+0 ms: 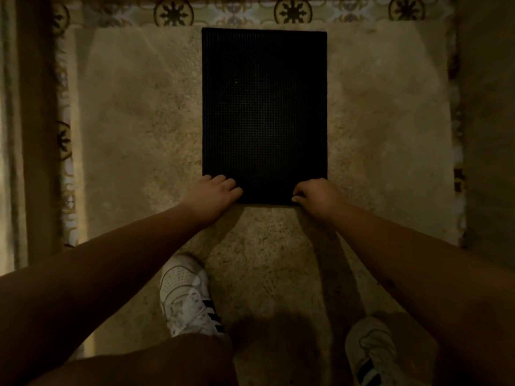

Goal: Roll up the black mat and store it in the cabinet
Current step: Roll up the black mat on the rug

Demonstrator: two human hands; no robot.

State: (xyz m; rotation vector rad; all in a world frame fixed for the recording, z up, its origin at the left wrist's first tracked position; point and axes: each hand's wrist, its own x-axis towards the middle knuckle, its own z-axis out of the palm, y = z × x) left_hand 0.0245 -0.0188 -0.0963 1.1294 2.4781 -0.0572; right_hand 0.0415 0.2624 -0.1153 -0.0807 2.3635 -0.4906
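Observation:
A black ribbed mat (pixel 264 112) lies flat on a beige rug, its long side running away from me. My left hand (pixel 214 195) rests on the mat's near left corner, fingers curled over the edge. At the near right corner my right hand (pixel 317 197) pinches the edge with bent fingers. The mat is unrolled and its near edge still touches the rug. No cabinet is in view.
The beige rug (pixel 125 121) covers a patterned tiled floor (pixel 172 12) that shows along the far and left sides. My two white shoes (pixel 186 296) stand on the rug just behind the mat. Dark furniture or wall edges flank both sides.

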